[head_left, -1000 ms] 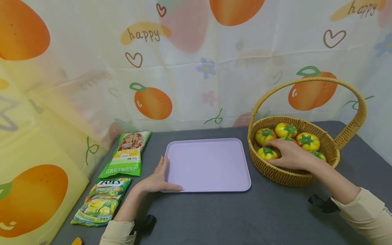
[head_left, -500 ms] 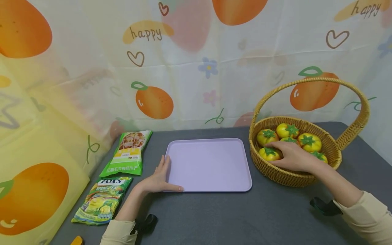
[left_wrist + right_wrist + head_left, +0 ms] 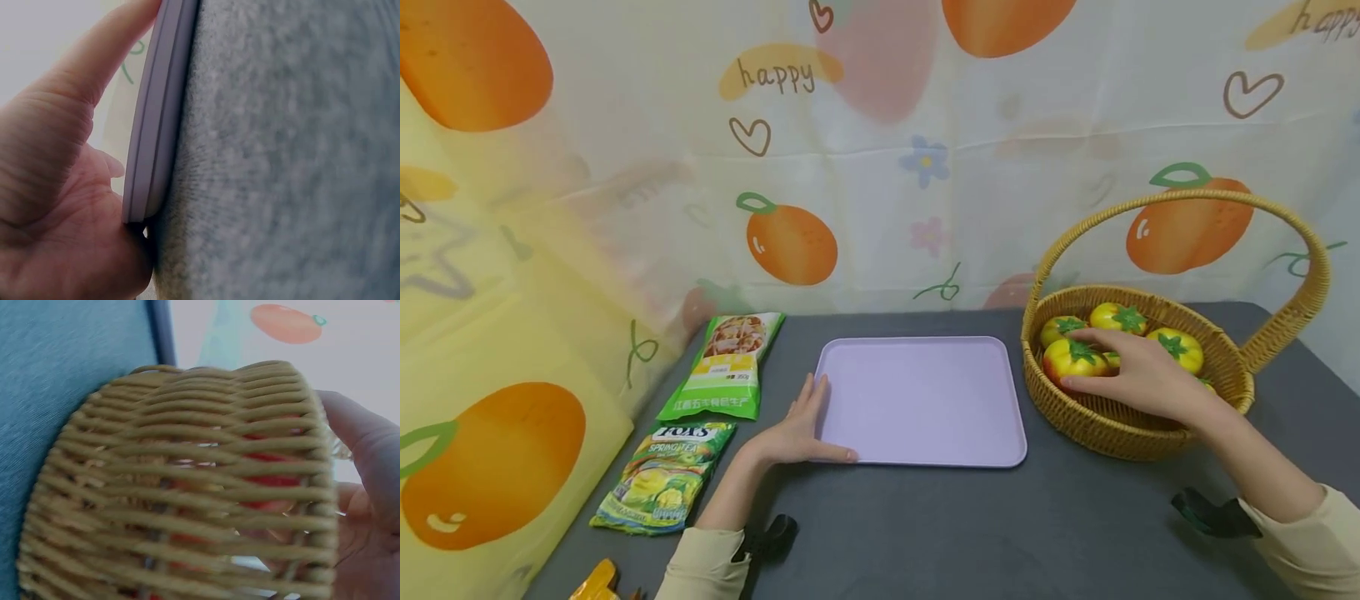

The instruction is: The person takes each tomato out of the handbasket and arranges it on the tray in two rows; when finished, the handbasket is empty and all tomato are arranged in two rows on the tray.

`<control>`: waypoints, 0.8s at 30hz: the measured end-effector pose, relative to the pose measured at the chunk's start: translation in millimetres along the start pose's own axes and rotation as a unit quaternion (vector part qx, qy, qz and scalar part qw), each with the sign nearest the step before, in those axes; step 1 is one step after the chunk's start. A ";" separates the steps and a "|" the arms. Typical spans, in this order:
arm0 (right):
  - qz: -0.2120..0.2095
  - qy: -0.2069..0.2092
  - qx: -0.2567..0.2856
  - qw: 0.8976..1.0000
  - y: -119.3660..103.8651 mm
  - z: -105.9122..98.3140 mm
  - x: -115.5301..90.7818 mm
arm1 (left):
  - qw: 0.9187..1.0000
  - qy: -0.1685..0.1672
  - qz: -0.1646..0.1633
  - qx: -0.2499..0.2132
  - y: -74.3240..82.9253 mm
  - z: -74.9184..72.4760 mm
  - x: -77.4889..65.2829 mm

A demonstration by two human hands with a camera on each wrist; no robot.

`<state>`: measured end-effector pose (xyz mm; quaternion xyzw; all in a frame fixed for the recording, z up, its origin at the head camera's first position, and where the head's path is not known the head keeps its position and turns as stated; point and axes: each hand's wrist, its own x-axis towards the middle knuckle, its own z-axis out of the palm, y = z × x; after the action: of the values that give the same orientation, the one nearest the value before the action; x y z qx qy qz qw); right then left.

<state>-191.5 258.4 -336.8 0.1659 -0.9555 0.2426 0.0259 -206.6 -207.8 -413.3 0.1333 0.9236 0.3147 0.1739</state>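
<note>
The left hand (image 3: pixel 797 429) lies at the near left corner of a pale purple tray (image 3: pixel 921 400), fingers along its left side and thumb along its front edge. In the left wrist view, the thumb reaches over the rim of the tray (image 3: pixel 153 119). Over a wicker basket (image 3: pixel 1090 429) to the right, the right hand (image 3: pixel 1150 379) pinches a yellow and red tomato (image 3: pixel 1071 358) with a green calyx between thumb and fingers. Several similar tomatoes lie around it, partly hidden by the hand. Woven wicker (image 3: pixel 187 481) mostly blocks the right wrist view, with red showing through gaps.
Left of the tray lie a green and white food packet (image 3: pixel 722 367) and a Fox's candy bag (image 3: pixel 662 479). An orange-yellow object (image 3: pixel 597 582) is cut off at the bottom edge. The basket's tall handle (image 3: pixel 1180 196) arches above it. A patterned cloth (image 3: pixel 865 183) hangs behind the dark table.
The right hand has raised the tomato slightly and tipped it, so more red shows. The left hand stays at the tray corner. The head view has shifted, moving everything rightward in frame.
</note>
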 end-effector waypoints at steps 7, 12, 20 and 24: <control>0.005 0.021 0.015 1.000 -13.9 -5.5 0.8 | 1.000 0.004 0.001 -0.017 0.0 1.0 -0.7; -0.005 0.039 0.017 0.999 -24.3 -7.5 4.0 | 1.000 0.004 -0.003 -0.026 -1.4 0.7 -1.2; -0.008 0.036 0.045 0.998 -45.7 -3.6 13.1 | 0.999 0.006 -0.002 -0.032 -3.4 1.6 -0.7; -0.017 0.022 0.071 0.997 -57.2 3.2 21.3 | 0.999 0.009 -0.001 -0.036 -2.6 1.9 -1.7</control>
<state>-192.6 203.1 -310.8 0.1783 -0.9320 0.3132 0.0391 -204.6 -209.4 -415.9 0.1229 0.9132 0.3488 0.1708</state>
